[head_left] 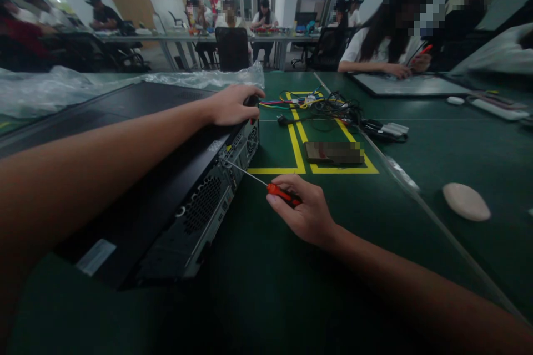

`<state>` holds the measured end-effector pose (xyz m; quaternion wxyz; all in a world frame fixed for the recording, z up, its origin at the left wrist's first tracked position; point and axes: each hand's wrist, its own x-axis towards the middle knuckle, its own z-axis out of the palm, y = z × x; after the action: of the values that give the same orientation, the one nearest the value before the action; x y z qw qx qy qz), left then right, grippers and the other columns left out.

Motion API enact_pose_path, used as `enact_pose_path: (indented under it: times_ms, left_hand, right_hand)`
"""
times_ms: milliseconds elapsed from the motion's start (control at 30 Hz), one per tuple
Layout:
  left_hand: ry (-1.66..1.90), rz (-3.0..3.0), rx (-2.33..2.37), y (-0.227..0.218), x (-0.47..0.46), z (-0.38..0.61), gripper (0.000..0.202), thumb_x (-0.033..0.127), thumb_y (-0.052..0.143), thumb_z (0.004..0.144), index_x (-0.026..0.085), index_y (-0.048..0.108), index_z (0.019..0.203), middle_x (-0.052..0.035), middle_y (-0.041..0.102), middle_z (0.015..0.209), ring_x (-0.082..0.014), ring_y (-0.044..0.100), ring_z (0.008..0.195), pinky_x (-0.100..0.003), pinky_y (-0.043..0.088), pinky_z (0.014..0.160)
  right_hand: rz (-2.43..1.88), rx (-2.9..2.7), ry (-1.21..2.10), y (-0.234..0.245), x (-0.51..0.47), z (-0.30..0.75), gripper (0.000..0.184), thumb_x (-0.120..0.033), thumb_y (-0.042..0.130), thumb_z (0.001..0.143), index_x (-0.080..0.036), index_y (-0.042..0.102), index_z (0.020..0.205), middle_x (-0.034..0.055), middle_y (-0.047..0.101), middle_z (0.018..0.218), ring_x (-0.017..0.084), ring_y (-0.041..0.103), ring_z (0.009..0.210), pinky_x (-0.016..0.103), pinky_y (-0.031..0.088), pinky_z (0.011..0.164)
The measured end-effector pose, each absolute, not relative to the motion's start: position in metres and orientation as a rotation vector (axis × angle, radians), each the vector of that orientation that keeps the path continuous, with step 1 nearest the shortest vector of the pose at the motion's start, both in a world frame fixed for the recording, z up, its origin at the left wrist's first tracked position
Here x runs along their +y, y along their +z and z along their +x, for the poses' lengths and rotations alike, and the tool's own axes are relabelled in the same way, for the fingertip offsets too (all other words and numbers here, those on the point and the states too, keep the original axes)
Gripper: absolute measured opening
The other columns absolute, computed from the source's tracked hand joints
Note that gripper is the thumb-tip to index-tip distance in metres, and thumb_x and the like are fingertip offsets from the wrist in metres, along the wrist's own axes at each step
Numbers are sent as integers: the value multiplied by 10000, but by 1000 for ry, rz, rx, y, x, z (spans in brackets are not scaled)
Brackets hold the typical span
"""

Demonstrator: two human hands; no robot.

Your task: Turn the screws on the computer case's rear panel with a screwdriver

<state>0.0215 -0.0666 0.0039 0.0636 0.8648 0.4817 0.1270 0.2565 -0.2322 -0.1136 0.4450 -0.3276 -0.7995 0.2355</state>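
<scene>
A black computer case (166,138) lies on its side at the left, with its vented rear panel (204,205) turned toward the right. My left hand (235,105) rests over its far corner, fingers curled round the edge; some fingertips are hidden. In my right hand (302,208) is a red and black screwdriver (285,195), gripped by its handle. Its long thin shaft points left, and the tip meets the rear panel near the upper edge. Whether the tip sits in a screw is too small to tell. Coloured wires (275,104) run out beside the case's far corner.
Beyond my right hand lie tangled cables (337,105) and a dark phone-like slab (333,152) inside yellow tape marks. A pale rounded object (466,201) is at the right. Plastic wrap (62,86) lies behind the case. Across the table, a person works over a flat panel (408,86).
</scene>
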Motion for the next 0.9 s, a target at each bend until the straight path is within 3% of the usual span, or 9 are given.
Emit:
enact_pose_path:
  times_ms: [900]
  left_hand:
    - [404,2599,1458,5,-67,21,693,469,575,788,216,584,1433,-110,644,1384,-326,568,1280,-449,407,1109]
  right_hand:
    - [-698,-1978,436,-105,-223,264,169,-252,733,878,-223,689,1039,43,794,993,169,739,832,308,571,730]
